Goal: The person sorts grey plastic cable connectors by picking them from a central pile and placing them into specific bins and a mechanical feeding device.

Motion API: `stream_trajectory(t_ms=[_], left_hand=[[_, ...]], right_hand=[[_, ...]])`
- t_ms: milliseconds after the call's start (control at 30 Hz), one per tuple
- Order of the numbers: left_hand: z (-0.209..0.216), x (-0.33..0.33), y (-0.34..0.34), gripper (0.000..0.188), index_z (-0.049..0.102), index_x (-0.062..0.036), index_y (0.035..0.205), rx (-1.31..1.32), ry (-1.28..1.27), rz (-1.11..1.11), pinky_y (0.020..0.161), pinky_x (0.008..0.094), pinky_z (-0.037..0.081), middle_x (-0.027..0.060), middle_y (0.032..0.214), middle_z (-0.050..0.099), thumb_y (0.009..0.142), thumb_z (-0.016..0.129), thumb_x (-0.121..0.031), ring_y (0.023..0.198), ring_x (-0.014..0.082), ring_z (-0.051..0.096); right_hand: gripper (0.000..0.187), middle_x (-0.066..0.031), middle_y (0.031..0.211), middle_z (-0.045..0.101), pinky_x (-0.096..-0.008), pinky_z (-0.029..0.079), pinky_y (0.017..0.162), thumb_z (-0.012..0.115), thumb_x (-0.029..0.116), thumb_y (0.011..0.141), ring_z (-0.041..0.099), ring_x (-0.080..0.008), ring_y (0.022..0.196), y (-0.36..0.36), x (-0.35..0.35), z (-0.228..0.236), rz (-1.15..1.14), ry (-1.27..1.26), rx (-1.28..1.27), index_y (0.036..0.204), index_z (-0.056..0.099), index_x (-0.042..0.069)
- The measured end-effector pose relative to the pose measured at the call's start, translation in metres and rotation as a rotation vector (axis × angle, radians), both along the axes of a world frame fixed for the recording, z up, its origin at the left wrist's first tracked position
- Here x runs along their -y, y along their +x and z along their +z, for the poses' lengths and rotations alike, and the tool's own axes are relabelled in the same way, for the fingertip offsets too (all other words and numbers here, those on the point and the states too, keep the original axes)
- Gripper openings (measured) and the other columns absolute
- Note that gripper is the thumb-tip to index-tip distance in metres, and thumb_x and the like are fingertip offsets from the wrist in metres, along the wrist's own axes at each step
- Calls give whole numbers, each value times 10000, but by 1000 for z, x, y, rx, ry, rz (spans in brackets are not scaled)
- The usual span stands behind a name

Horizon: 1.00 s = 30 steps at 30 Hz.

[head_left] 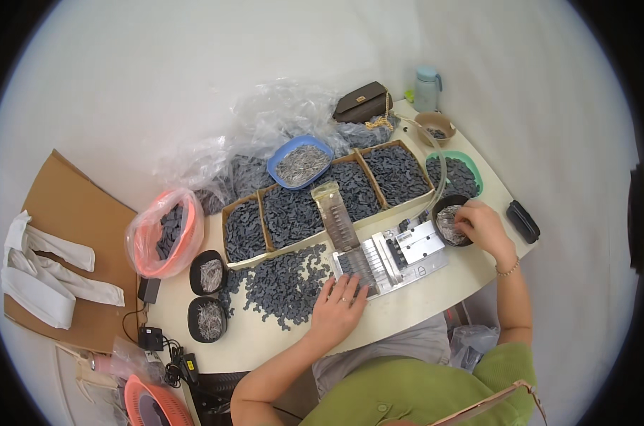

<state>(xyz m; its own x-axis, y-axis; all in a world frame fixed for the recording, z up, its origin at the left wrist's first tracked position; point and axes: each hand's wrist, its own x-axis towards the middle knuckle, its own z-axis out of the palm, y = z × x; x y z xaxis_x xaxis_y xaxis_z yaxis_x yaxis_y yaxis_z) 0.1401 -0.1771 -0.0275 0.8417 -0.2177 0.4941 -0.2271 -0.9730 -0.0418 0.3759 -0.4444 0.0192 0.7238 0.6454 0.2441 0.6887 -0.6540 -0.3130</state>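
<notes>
My left hand (338, 309) lies with its fingers apart on the near left end of a silver metal fixture (389, 259), over rows of small dark grey parts (357, 266) set in it. My right hand (481, 226) reaches into a round black bowl (441, 207) of thin silvery metal pins (447, 224) at the fixture's right end. Its fingertips are drawn together among the pins; what lies between them is hidden. A clear ribbed plastic tray (336, 216) leans behind the fixture. Left of my left hand, many loose dark grey plastic pieces (286, 287) are spread on the table.
Divided cardboard trays (268, 220) of dark pieces stand behind, with a blue basin (272, 170) of pins on top. Two black bowls (192, 273) (193, 328) and a pink basket (141, 263) stand left. A green tray (479, 177) and black case (523, 221) sit right.
</notes>
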Motion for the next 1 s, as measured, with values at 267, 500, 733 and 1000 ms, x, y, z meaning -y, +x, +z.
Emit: stream_trajectory(t_ms=[267,500,733,1000], left_hand=[[21,-16,-1,295,666,-121,1037,-91,-54,-82,971,446,419,139,1247,565,757,719,-201,1122,295,559],[186,-34,-13,322,664,-73,960,65,-442,-349,917,435,451,119,1137,601,655,736,4,1002,296,594],[254,-1,-16,299,658,-308,1039,595,-223,-556,671,406,431,130,1027,589,748,716,-272,846,278,598],[221,-56,-101,211,633,-427,1012,585,-321,-521,900,487,390,-8,989,543,865,636,-275,919,259,544]], right_hand=[[94,-124,809,608,-399,485,694,629,28,783,603,-311,798,-3,-6,1,-74,63,1,877,618,25],[85,-123,798,609,-384,494,683,636,-4,788,610,-305,763,-14,-21,3,-10,41,154,868,638,24],[126,-91,823,555,-369,480,695,706,130,772,573,-282,806,-62,-92,11,479,261,-43,815,609,60],[128,-78,826,545,-351,491,676,614,72,724,564,-244,782,-88,-119,-42,738,193,143,848,597,45]])
